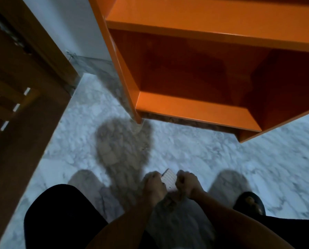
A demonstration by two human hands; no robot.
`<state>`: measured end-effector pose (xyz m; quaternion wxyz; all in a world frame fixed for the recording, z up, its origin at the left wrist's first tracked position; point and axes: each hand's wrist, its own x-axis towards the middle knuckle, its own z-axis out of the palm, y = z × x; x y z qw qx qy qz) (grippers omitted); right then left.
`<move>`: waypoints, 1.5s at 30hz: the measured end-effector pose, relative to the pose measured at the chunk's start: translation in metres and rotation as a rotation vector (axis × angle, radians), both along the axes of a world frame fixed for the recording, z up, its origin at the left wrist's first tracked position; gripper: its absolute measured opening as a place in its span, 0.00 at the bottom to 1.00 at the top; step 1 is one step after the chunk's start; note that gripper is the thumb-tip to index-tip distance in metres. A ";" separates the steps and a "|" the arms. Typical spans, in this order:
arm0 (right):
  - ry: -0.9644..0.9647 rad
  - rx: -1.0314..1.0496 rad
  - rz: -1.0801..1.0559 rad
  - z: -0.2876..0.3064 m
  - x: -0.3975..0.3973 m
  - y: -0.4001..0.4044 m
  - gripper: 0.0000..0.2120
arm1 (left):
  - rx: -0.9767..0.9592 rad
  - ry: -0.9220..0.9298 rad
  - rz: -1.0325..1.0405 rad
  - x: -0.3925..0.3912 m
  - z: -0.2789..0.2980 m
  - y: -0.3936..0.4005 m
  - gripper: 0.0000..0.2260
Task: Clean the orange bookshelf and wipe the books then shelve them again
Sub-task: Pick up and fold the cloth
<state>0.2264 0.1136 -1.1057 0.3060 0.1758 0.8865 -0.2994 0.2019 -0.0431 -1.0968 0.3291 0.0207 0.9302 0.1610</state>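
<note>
The orange bookshelf [195, 108] fills the upper right, and its two visible compartments hold no books. Low in the middle, both my hands grip a small white cloth with a lined pattern [169, 180]. My left hand [154, 184] holds its left edge and my right hand [186, 183] holds its right edge, fingers curled round the fabric. The cloth is held above the floor in front of the shelf's bottom corner. No books are in view.
A brown wooden door or cabinet [15, 87] runs down the left side. The floor is white marble [186, 151]. My dark-clad knees and a black slipper [248, 203] sit at the bottom of the view.
</note>
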 end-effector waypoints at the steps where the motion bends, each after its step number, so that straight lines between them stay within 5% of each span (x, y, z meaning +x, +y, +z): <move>1: 0.000 -0.042 -0.002 0.001 0.002 0.000 0.03 | 0.003 -0.008 0.033 -0.002 0.001 0.001 0.13; 6: -0.035 -0.226 -0.180 0.007 0.000 0.001 0.06 | 0.184 0.005 0.319 -0.006 0.003 0.010 0.05; 11: 0.086 -0.498 -0.421 0.044 -0.036 0.010 0.12 | 0.534 -0.233 0.679 -0.040 -0.005 0.018 0.05; 19: 0.034 -0.855 -0.508 0.179 -0.086 0.031 0.13 | 0.799 -0.232 0.785 -0.092 0.158 0.034 0.09; 24: 0.092 -0.851 -0.419 0.311 -0.082 0.042 0.17 | 0.817 -0.190 0.617 -0.091 0.295 0.030 0.20; 28: 0.248 -0.724 -0.297 0.430 -0.068 0.053 0.07 | 0.806 -0.130 0.452 -0.086 0.418 0.025 0.06; 35: 0.468 -0.584 -0.124 0.628 -0.027 0.067 0.06 | 0.766 -0.009 0.125 -0.077 0.620 0.029 0.08; 38: 0.579 -0.579 -0.136 0.700 -0.012 0.070 0.09 | 0.772 0.096 -0.013 -0.079 0.691 0.035 0.18; 42: 0.763 -0.451 -0.187 0.773 0.001 0.077 0.05 | 0.768 0.258 -0.143 -0.085 0.768 0.036 0.04; 45: 0.804 -0.361 -0.188 0.819 0.010 0.085 0.09 | 0.737 0.325 -0.292 -0.083 0.815 0.037 0.03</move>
